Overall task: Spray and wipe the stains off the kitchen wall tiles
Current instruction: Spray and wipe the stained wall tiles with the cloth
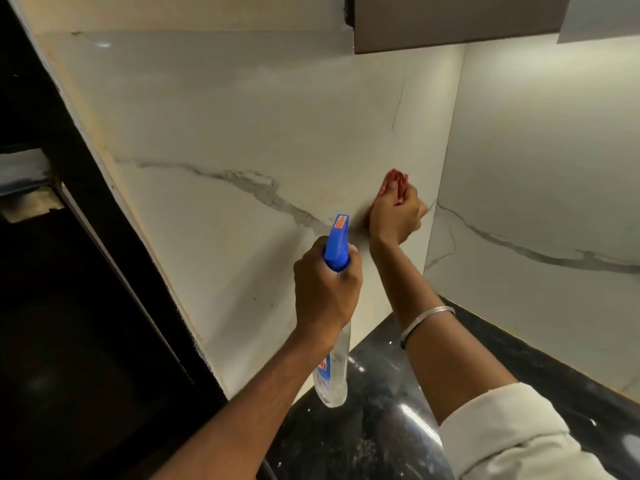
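Note:
My left hand [323,285] grips the neck of a clear spray bottle [331,368] with a blue trigger head [338,242], its nozzle pointing at the white marble-veined wall tiles [221,140]. My right hand [394,213] holds a red cloth [393,183] bunched in its fingers and presses it against the tile near the inner corner, just right of the nozzle. Faint yellowish marks show on the tile left of the cloth.
A black speckled countertop [377,420] lies below my arms. A second tiled wall [540,188] meets the first at the corner on the right. A brown cabinet [450,22] hangs overhead. A dark opening and black frame [86,188] border the tiles on the left.

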